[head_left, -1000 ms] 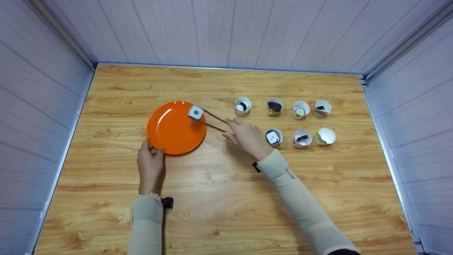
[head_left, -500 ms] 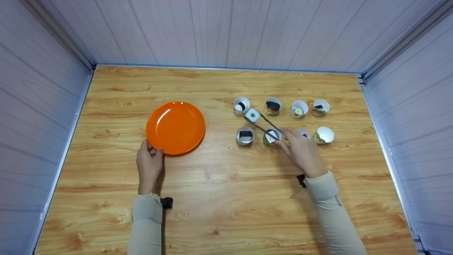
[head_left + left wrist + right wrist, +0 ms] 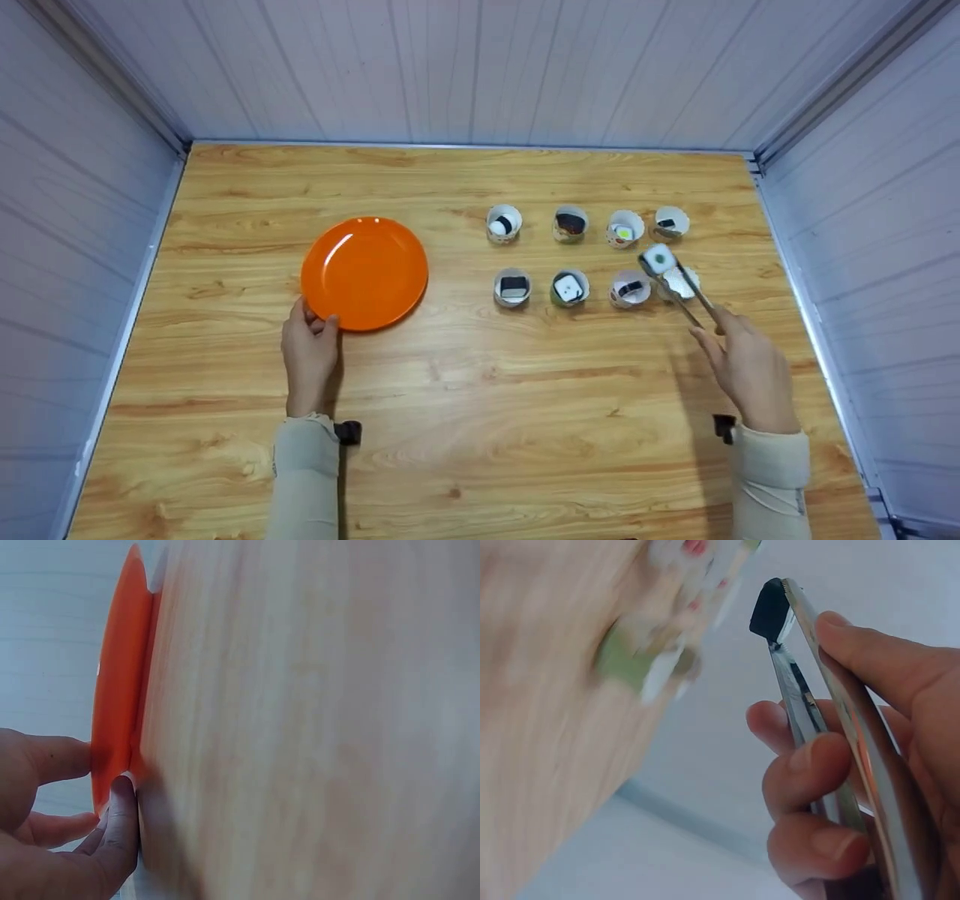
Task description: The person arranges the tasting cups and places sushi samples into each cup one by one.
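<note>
My left hand (image 3: 311,356) pinches the near-left rim of the orange plate (image 3: 365,274); in the left wrist view, thumb and fingers sit on both sides of the plate's edge (image 3: 120,667). On the right, my right hand (image 3: 752,367) grips metal tongs (image 3: 855,716) with thumb on one arm and fingers curled round the other. Between the tong tips is a toy sushi roll (image 3: 658,259), white on top with a green centre and black round the side. It hangs in the air, overlapping the left rim of the front-right paper cup (image 3: 688,280) in the head view.
Several paper cups with sushi pieces stand in two rows, among them one with a dark piece (image 3: 571,225), one with a white dotted piece (image 3: 568,288) and one with a black-banded piece (image 3: 630,289). Pale panel walls (image 3: 442,75) enclose the wooden table (image 3: 465,420).
My right hand has carried the sushi roll in the tongs from over the orange plate, across the cups, to the right-hand end of the front row. My left hand stays on the plate.
</note>
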Available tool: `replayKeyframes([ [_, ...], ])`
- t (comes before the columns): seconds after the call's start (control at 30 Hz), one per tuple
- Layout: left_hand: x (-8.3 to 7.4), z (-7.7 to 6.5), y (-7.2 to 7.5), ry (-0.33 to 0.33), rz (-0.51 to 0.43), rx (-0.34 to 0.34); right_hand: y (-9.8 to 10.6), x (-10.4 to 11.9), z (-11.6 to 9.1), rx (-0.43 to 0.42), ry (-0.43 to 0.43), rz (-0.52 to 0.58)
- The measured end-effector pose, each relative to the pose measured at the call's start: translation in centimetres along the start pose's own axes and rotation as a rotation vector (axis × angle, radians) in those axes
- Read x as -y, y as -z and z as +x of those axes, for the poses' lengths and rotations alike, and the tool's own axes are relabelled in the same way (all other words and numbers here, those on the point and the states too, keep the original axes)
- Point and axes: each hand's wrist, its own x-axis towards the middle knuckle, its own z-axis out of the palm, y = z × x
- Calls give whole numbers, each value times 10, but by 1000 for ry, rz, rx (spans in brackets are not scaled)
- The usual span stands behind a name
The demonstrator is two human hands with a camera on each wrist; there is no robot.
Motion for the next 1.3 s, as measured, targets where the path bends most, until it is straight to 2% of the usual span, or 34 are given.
replayKeyframes([
  [0.17,-1,-1,1,23,5,4,5,-19,-11,42,-116,-4],
  [0.47,0,1,-1,36,-1,14,0,-35,-16,124,-187,-4],
  [0.57,0,1,-1,32,-4,10,-2,-38,-17,129,-187,-1],
  [0.8,1,-1,0,-23,-25,-4,-7,-42,-18,121,-182,25],
  [1.13,1,-1,0,10,-6,4,-8,-46,-16,137,-167,43],
  [1.3,1,-1,-1,-4,-9,4,-7,-45,-15,147,-174,43],
])
